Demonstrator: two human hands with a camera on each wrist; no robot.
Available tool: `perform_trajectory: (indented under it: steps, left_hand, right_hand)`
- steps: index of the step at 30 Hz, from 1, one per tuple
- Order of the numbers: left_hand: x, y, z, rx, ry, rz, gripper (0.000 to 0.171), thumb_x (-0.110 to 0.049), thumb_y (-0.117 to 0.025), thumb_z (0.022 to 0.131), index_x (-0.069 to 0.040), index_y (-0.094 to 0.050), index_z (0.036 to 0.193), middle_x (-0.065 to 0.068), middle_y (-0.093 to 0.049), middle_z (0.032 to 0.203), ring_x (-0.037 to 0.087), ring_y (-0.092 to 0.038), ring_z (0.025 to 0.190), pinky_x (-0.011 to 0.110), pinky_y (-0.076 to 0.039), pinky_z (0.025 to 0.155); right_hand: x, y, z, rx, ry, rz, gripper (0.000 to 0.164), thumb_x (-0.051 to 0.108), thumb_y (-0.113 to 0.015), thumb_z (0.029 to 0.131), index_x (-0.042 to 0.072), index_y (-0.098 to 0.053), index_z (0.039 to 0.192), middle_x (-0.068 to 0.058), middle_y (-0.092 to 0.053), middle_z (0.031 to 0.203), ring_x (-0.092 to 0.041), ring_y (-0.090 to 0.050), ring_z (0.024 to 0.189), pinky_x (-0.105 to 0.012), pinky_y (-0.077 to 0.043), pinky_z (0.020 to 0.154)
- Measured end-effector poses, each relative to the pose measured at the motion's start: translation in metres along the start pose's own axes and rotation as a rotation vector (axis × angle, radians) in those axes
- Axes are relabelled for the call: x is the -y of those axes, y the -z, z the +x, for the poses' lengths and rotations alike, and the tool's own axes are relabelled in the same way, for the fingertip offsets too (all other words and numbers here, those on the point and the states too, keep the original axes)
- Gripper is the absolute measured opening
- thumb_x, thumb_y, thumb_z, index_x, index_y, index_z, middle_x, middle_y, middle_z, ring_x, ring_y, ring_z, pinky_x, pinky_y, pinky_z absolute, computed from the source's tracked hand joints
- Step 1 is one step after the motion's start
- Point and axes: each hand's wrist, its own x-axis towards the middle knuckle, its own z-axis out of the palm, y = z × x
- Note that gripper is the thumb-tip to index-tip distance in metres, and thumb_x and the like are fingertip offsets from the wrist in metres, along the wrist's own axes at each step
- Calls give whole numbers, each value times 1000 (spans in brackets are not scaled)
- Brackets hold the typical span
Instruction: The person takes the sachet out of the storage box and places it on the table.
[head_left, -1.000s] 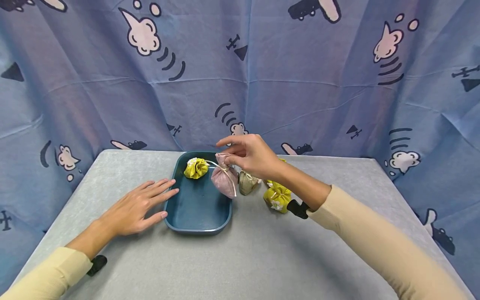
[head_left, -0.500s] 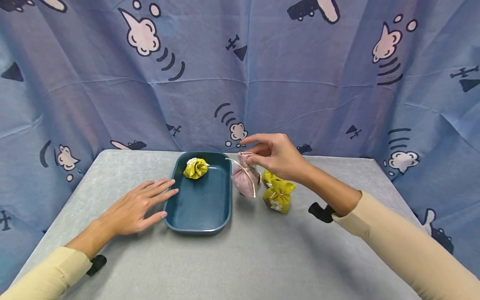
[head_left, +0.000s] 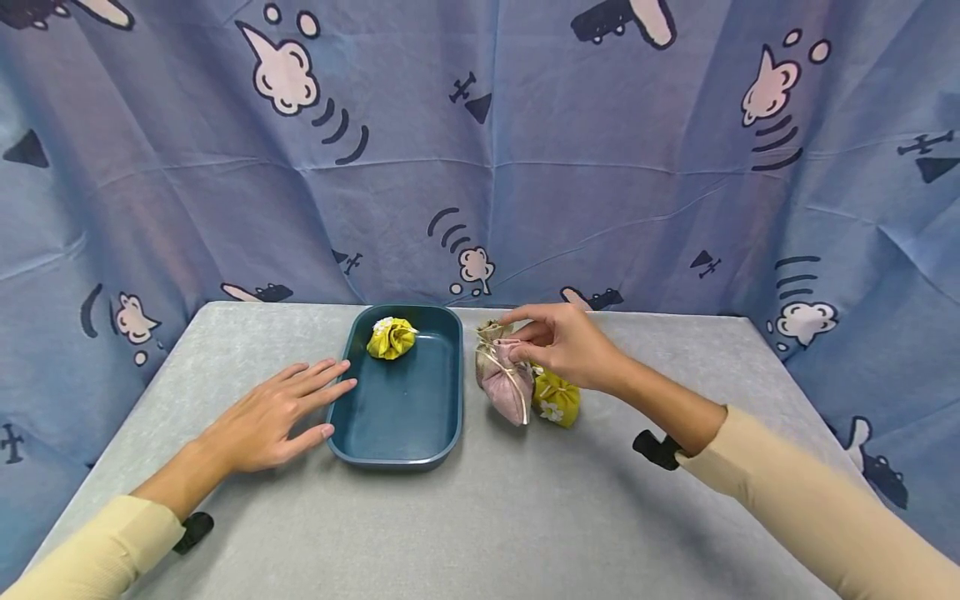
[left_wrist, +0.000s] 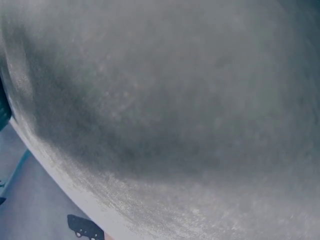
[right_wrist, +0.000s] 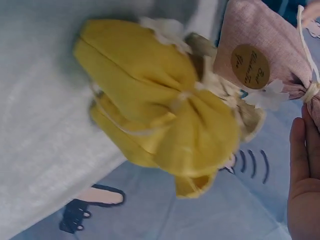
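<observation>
My right hand (head_left: pixel 566 346) pinches the gathered neck of a pink drawstring pouch (head_left: pixel 507 392) between thumb and fingers. The pouch hangs just right of a dark blue tray (head_left: pixel 397 421). Behind it shows part of an olive pouch (head_left: pixel 491 332). A yellow pouch (head_left: pixel 557 402) with a white flower sits beneath and beside the right hand; the right wrist view shows two yellow pouches (right_wrist: pixel 140 75) close together, and a round sticker on the pink one (right_wrist: pixel 270 35). My left hand (head_left: pixel 281 414) lies with spread, straight fingers at the tray's left rim. Inside the tray, another yellow pouch (head_left: pixel 392 339) rests near the back.
A grey cloth-covered table (head_left: pixel 480 533) carries everything. A blue patterned curtain (head_left: pixel 600 167) hangs behind and at both sides. In the left wrist view there is mostly blurred grey tabletop (left_wrist: pixel 200 200).
The right hand has carried the pink pouch from over the tray's right side rightward, then lowered it beside the olive and yellow pouches. The left hand and tray have stayed put.
</observation>
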Motion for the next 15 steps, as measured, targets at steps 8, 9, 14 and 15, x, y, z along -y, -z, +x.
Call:
perform_trajectory:
  steps: [8, 9, 14, 15]
  left_hand:
    - [0, -2, 0, -33, -12, -2, 63, -33, -66, 93, -15, -46, 150, 8, -41, 156, 30, -41, 140, 45, -26, 115]
    - [0, -2, 0, -30, -12, -2, 63, -33, -66, 93, -15, -46, 151, 7, -40, 157, 29, -40, 141, 44, -26, 115]
    - [0, -2, 0, -15, -5, -4, 64, -35, -65, 94, -15, -45, 151, 5, -37, 158, 29, -39, 142, 42, -23, 117]
    - [0, -2, 1, -16, -7, -6, 63, -34, -65, 94, -15, -45, 151, 5, -37, 158, 30, -39, 142, 43, -24, 117]
  right_hand:
    - [-19, -11, -7, 22, -38, 38, 38, -7, -75, 83, -8, -66, 120, -16, -75, 100, -24, -74, 88, -28, -59, 74]
    - [-20, -12, -7, 24, -43, 31, 38, -7, -75, 83, -8, -66, 120, -16, -75, 100, -24, -74, 88, -28, -59, 74]
    - [-27, -15, -10, 37, -69, 8, 39, -5, -75, 84, -7, -66, 122, -15, -75, 100, -23, -74, 89, -28, -59, 75]
    - [-28, -16, -11, 37, -71, 7, 39, -6, -75, 84, -7, -66, 122, -15, -75, 100, -24, -74, 89, -28, -59, 75]
